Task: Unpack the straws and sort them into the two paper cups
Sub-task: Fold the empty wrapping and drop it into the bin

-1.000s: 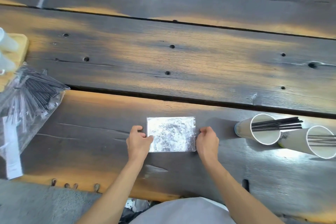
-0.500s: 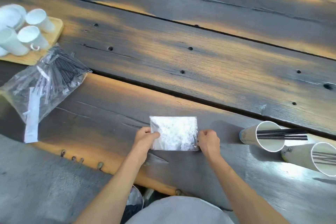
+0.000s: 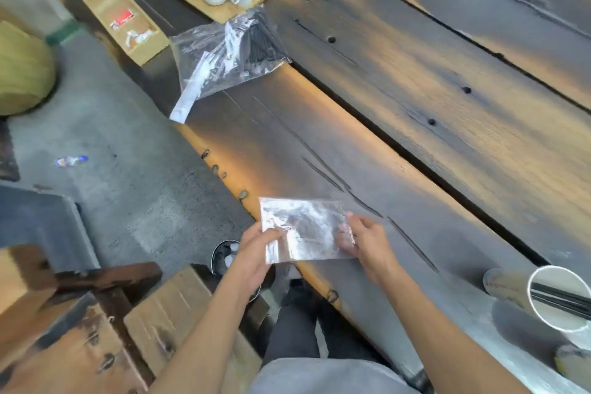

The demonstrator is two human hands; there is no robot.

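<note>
Dark, weathered wooden planks (image 3: 415, 99) made up the long table. Over its near edge a small, crinkled, clear plastic bag (image 3: 307, 229), flattened and shiny, was pinched at each side by the left hand (image 3: 256, 253) and the right hand (image 3: 367, 243). Farther left lay a larger clear bag of black straws (image 3: 236, 48). At right, a white paper cup (image 3: 556, 297) on its side held black straws.
</note>
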